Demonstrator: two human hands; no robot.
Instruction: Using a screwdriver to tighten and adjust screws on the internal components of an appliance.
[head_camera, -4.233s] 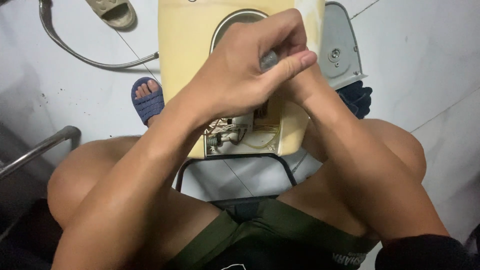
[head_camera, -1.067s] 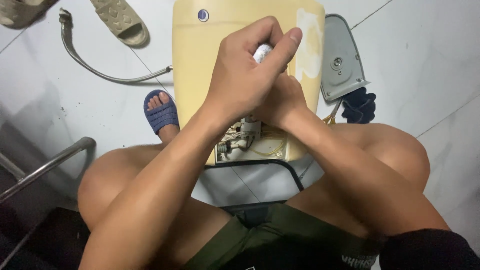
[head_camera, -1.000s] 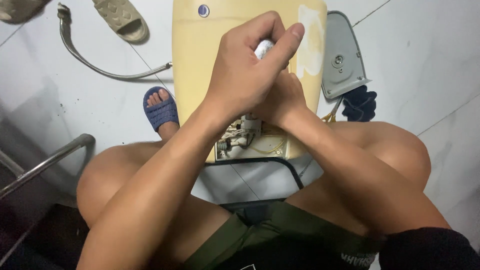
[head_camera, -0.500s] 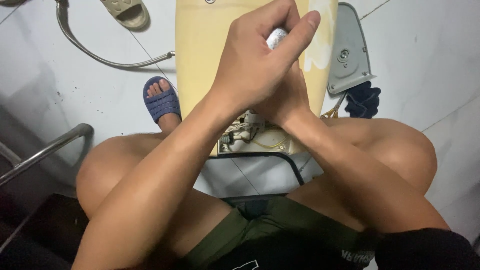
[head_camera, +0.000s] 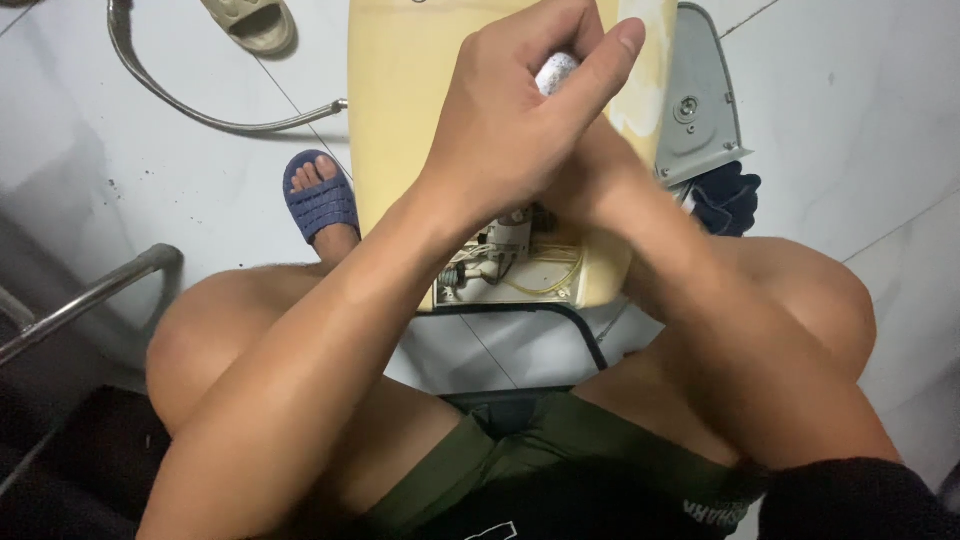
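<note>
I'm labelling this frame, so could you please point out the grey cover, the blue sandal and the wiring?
Grey cover (head_camera: 700, 110): head view, on its flat face.
Blue sandal (head_camera: 322, 205): head view, on its strap.
Wiring (head_camera: 520, 270): head view, inside the open yellow housing.

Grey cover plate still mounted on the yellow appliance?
No. The grey cover plate lies on the floor beside the yellow appliance, whose wiring compartment is exposed.

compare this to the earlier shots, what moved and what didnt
The left hand stays wrapped over the right hand, and the small whitish object pinched at its fingertips, hidden at first, now pokes out. The clasped hands sit higher in the picture, and the view has shifted so the yellow appliance runs off the top edge. Unchanged: grey cover plate beside it, hose, blue slipper, exposed wiring.
</note>
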